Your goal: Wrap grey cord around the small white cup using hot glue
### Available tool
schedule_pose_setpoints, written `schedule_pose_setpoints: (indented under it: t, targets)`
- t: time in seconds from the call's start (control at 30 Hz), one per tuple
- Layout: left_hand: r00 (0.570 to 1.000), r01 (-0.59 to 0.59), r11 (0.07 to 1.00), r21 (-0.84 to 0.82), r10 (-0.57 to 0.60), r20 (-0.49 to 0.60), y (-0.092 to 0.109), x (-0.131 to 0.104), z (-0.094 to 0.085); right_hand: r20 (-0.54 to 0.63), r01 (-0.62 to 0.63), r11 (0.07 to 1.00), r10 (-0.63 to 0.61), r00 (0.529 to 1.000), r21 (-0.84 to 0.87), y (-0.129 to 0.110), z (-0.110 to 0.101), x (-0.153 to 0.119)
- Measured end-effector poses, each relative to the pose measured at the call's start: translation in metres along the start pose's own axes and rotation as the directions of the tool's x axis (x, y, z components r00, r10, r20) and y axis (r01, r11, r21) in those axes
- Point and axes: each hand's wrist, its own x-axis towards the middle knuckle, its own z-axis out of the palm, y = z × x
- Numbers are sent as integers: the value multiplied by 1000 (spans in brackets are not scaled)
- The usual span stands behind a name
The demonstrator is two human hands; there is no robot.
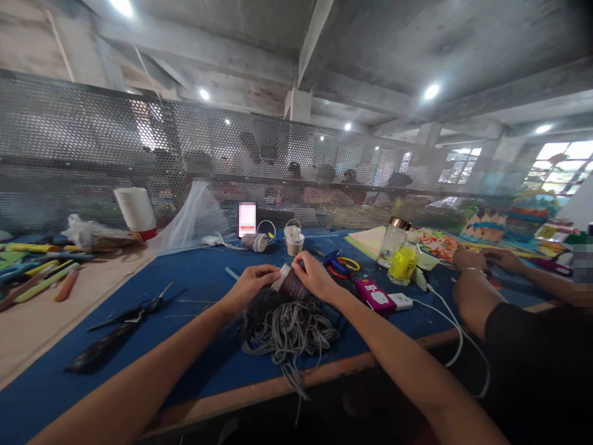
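Observation:
A small white paper cup (pixel 281 279), its side wrapped in grey-brown cord, lies tilted between my two hands. My left hand (pixel 252 285) pinches the white rim end with thumb and fingers. On the other side, my right hand (pixel 317 279) has its fingers closed at the wrapped side; whether a strand of cord is also in them is too small to tell. Directly below the cup a loose heap of grey cord (pixel 294 327) lies on the blue table (pixel 204 364), some strands hanging over the front edge.
Black pliers-like scissors (pixel 125 324) lie left. Behind stand a wrapped cup (pixel 254 242), a small handled basket (pixel 294 241) and a lit phone (pixel 247 219). Rightward are blue-handled scissors (pixel 337 264), a magenta power bank (pixel 374 295), jars (pixel 404 262) and a co-worker's arms (pixel 477 290).

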Motion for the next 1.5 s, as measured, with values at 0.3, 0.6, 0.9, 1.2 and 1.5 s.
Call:
schedule_pose_setpoints:
  t: [0.3,0.6,0.9,1.2,1.5]
  targets:
    - [1000,19,995,-97,-20,-5,0,0,1,9,35,991,-34,999,-131,-13,-3,-3]
    - [999,35,992,-118,-33,19,2,-2,2,-2,39,967,-41,999,-253,-21,-7,-4]
    - [1000,19,995,-96,-17,25,3,-4,1,-23,35,960,-43,999,-279,-17,-5,-4]
    - [999,5,996,-87,-2,35,2,-2,0,-18,45,946,-53,998,-321,-17,-4,-4]
    - [999,-8,997,-70,11,45,-1,0,-2,-7,34,938,-39,999,-345,-20,-6,-4]
